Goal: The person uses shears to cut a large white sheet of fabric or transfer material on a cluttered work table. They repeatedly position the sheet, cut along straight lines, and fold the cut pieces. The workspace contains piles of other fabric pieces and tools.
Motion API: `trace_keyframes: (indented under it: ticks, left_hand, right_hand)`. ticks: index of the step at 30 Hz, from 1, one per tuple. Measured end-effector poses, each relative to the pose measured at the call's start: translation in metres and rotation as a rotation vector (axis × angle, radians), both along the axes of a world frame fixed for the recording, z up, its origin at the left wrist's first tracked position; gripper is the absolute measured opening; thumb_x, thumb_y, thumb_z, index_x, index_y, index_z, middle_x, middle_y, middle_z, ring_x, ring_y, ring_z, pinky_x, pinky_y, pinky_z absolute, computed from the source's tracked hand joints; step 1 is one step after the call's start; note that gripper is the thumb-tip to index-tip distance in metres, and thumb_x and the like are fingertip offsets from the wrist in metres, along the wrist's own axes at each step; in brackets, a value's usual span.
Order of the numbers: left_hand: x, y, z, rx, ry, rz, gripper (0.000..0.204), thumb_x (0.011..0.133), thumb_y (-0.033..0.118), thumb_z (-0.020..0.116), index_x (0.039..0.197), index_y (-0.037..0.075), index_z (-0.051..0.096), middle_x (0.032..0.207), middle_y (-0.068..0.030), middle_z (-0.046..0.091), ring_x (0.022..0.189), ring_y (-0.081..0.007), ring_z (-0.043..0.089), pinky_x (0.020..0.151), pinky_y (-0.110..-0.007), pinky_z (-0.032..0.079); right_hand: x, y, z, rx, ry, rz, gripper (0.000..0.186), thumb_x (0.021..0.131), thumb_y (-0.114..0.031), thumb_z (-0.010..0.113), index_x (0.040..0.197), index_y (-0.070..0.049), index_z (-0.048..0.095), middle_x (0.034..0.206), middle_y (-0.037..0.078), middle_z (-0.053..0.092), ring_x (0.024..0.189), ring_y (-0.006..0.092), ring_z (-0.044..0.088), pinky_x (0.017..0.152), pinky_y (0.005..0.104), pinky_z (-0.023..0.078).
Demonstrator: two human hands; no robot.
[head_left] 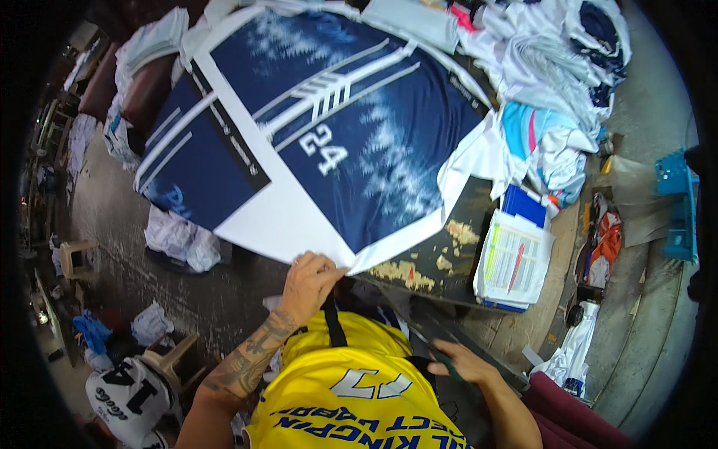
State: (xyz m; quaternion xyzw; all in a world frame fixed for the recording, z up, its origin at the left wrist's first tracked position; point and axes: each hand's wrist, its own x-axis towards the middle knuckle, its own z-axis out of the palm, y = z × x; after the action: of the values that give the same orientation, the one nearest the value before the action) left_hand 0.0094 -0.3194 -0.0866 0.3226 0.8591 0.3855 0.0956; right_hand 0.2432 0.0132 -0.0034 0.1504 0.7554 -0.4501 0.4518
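Note:
A large sheet of printed fabric (pixel 359 202) lies spread over the worn dark table. It has navy jersey panels with white stripes and pale tree shapes, set in white borders. My left hand (pixel 309 283) pinches the white corner of this sheet at the table's near edge, fingers closed on it. Lower and to the right, beside my yellow shirt, my right hand (pixel 470 365) is closed round the dark green handles of what look like scissors (pixel 445 359). Their narrow blades point up and left, away from the fabric, and are partly lost against the dark background.
Papers (pixel 516 258) with a red pen lie on a blue folder (pixel 523 206) at the right. Heaped white cloth (pixel 538 67) fills the far right. A blue plastic crate (pixel 675 206) stands beyond. Plastic stools (pixel 176 359) and a white printed shirt (pixel 127 396) are at lower left.

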Motion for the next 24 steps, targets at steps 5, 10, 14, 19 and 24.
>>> trace_keyframes:
  ticks: [5, 10, 14, 19, 24]
  left_hand:
    - [0.009, 0.007, 0.004, -0.106, 0.097, 0.005, 0.026, 0.091, 0.014, 0.073, 0.116, 0.019, 0.082, 0.098, 0.0001, 0.063, 0.102, -0.0246, 0.056, 0.094, -0.044, 0.04]
    - [0.01, 0.012, -0.001, -0.109, 0.109, 0.043, 0.028, 0.092, 0.015, 0.073, 0.118, 0.021, 0.082, 0.101, 0.0005, 0.062, 0.106, -0.0248, 0.055, 0.098, -0.046, 0.039]
    - [0.012, 0.011, -0.005, -0.149, 0.061, 0.038, 0.029, 0.093, 0.014, 0.073, 0.119, 0.022, 0.082, 0.102, 0.0009, 0.062, 0.11, -0.0249, 0.054, 0.102, -0.047, 0.037]
    - [0.01, 0.01, -0.003, -0.147, 0.039, 0.036, 0.03, 0.09, 0.014, 0.074, 0.118, 0.021, 0.082, 0.103, 0.0017, 0.062, 0.112, -0.0249, 0.055, 0.103, -0.047, 0.037]
    - [0.003, 0.011, 0.0, -0.117, 0.011, 0.036, 0.033, 0.087, 0.01, 0.075, 0.117, 0.021, 0.082, 0.105, 0.0008, 0.063, 0.116, -0.0252, 0.055, 0.104, -0.048, 0.039]
  right_hand:
    - [-0.086, -0.035, -0.037, -0.067, -0.037, 0.023, 0.085, 0.085, -0.073, 0.078, 0.126, -0.001, 0.061, 0.097, 0.023, 0.07, 0.098, 0.0397, 0.069, 0.09, 0.0473, 0.051]
    - [-0.097, -0.035, -0.048, 0.002, -0.015, 0.068, 0.086, 0.077, -0.077, 0.083, 0.114, -0.001, 0.068, 0.087, 0.019, 0.069, 0.092, 0.0366, 0.071, 0.087, 0.0472, 0.053]
    - [-0.09, -0.03, -0.052, 0.016, -0.015, 0.024, 0.078, 0.076, -0.075, 0.086, 0.097, -0.001, 0.072, 0.075, 0.013, 0.066, 0.078, 0.0297, 0.068, 0.077, 0.0437, 0.053]
    - [-0.101, -0.036, -0.05, 0.004, -0.122, -0.01, 0.072, 0.078, -0.07, 0.088, 0.081, 0.0, 0.072, 0.068, 0.009, 0.063, 0.066, 0.0207, 0.062, 0.066, 0.0395, 0.051]
    - [-0.127, -0.052, -0.042, -0.095, -0.103, -0.153, 0.071, 0.079, -0.068, 0.088, 0.083, 0.002, 0.073, 0.07, 0.009, 0.066, 0.066, 0.0191, 0.062, 0.066, 0.0381, 0.052]
